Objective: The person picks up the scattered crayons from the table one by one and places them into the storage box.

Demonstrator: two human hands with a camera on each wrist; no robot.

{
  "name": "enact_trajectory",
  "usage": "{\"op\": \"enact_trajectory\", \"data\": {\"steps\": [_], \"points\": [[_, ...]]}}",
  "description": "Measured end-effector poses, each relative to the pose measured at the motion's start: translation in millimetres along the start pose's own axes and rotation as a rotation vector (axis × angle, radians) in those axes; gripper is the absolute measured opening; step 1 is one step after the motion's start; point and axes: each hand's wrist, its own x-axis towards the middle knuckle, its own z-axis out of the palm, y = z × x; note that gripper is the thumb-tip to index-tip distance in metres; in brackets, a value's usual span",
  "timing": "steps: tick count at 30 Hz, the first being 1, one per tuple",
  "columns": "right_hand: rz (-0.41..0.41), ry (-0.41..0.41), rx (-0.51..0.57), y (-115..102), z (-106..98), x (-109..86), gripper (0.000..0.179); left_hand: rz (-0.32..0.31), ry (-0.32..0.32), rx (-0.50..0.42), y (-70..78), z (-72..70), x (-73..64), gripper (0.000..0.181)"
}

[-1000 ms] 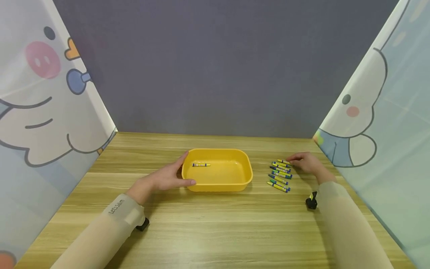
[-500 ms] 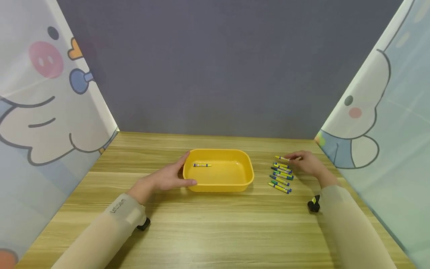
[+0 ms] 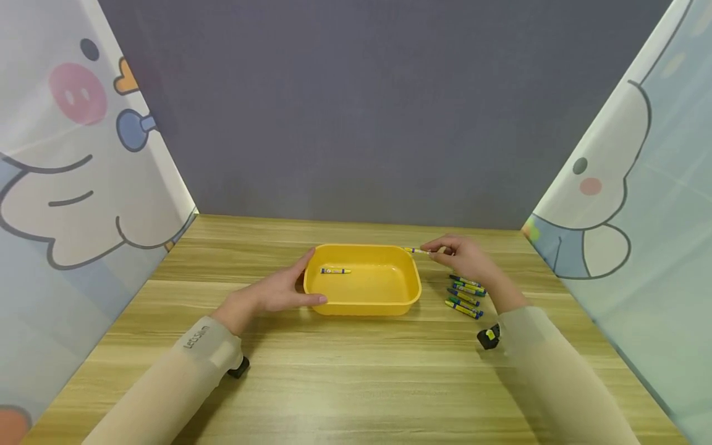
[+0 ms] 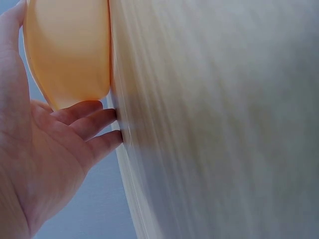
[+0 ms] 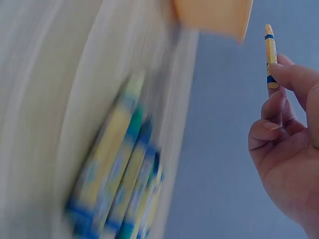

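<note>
A yellow plastic tray [image 3: 367,304] stands on the table, one crayon [image 3: 335,271] lying in its left part. My left hand [image 3: 267,292] holds the tray's left end, thumb over the front rim and fingers against the end wall, as the left wrist view shows too. Between thumb and fingertips my right hand [image 3: 464,256] pinches a yellow-wrapped crayon [image 5: 271,50] by its rear part. Its tip points left, right at the tray's back right corner in the head view. Several crayons [image 3: 463,298] lie in a row below the right hand, which partly hides the far ones.
The wood-grain table [image 3: 345,383] ends at a dark grey panel [image 3: 361,123] at the back. Printed cartoon sheets [image 3: 111,204] flank it on both sides. Each wrist bears a small black camera [image 3: 489,337].
The right hand has lifted the farthest crayon from the row and carried it left to the tray's back right corner. The left hand and tray stay in place.
</note>
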Motion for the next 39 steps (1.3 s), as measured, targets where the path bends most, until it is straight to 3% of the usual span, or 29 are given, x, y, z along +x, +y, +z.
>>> {"op": "enact_trajectory", "data": {"steps": [10, 16, 25, 39], "points": [[-0.08, -0.065, 0.107, -64, 48, 29.1, 0.023, -0.004, 0.005, 0.022, 0.1, 0.7, 1.0, 0.132], [-0.102, -0.103, 0.12, -87, 83, 46.2, 0.024, -0.007, 0.003, 0.002, 0.2, 0.2, 1.5, 0.132], [-0.098, -0.148, 0.11, -100, 124, 65.3, 0.024, 0.003, 0.0, 0.005, 2.3, 0.9, -1.3, 0.131], [-0.091, -0.168, 0.002, -96, 147, 75.4, 0.022, 0.005, 0.003, 0.005, 1.1, 1.1, -1.6, 0.13]]}}
